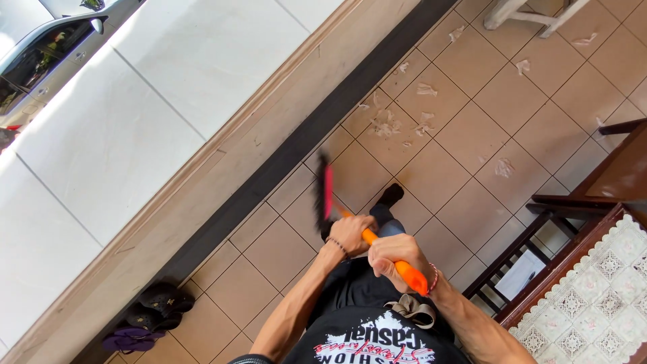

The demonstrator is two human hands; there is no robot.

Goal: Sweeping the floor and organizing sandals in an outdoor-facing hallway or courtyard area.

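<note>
Both my hands are wrapped tight round the smooth orange plastic broom handle (pixel 391 259): my left hand (pixel 350 232) lower down near the head, my right hand (pixel 394 259) higher up by my waist, each grip clamped on the handle. The broom's dark bristled head with its pink back (pixel 324 195) is blurred just above the glazed beige square floor tiles (pixel 269 253), close to the black strip along the foot of the low wall.

The sweeping looks barely begun, in my judgement. Crumpled white paper scraps (pixel 387 123) lie loosely scattered across the tiles beyond the broom, well apart from one another, with more near the pale wooden stool legs (pixel 522 13); none seem gathered into a pile, though small bits are hard to make out.

To my right stands a dark wooden bench with a cream lace cloth (pixel 600 290).
</note>
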